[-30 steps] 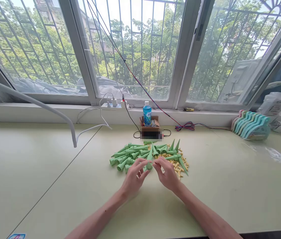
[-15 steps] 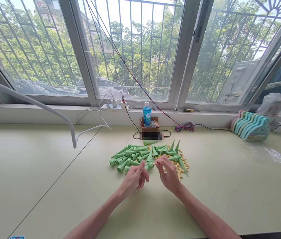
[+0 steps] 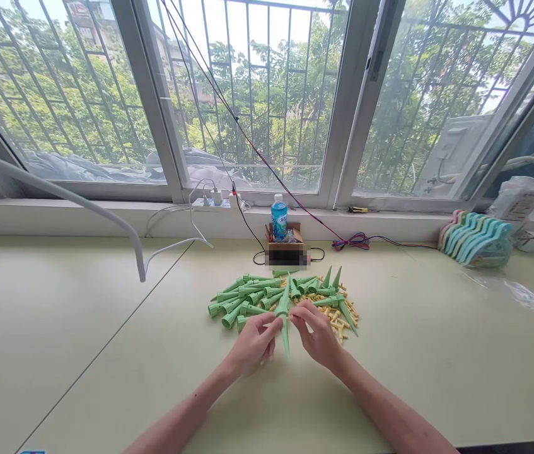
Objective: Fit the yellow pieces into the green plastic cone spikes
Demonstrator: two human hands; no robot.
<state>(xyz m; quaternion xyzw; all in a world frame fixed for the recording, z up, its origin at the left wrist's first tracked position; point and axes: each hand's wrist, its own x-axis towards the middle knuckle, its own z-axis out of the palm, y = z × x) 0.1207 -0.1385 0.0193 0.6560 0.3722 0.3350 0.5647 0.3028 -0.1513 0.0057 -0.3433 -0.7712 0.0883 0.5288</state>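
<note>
A heap of green plastic cone spikes (image 3: 257,293) lies on the pale table, with small yellow pieces (image 3: 340,318) scattered at its right side. Just in front of the heap, my left hand (image 3: 252,343) and my right hand (image 3: 316,331) meet, both pinched on one green spike (image 3: 284,325). That spike hangs between the fingertips with its wide end up and its point aimed down toward me.
Behind the heap stands a small cardboard box (image 3: 287,249) with a blue-labelled bottle (image 3: 278,216). Cables and a power strip (image 3: 214,200) run along the sill. A white bent tube (image 3: 82,205) reaches in from the left. A stack of teal and pink items (image 3: 477,236) sits far right.
The spike between my fingers has turned over: earlier only its wide end showed at the fingertips, now its point hangs down toward me. Both hands stayed in place.
</note>
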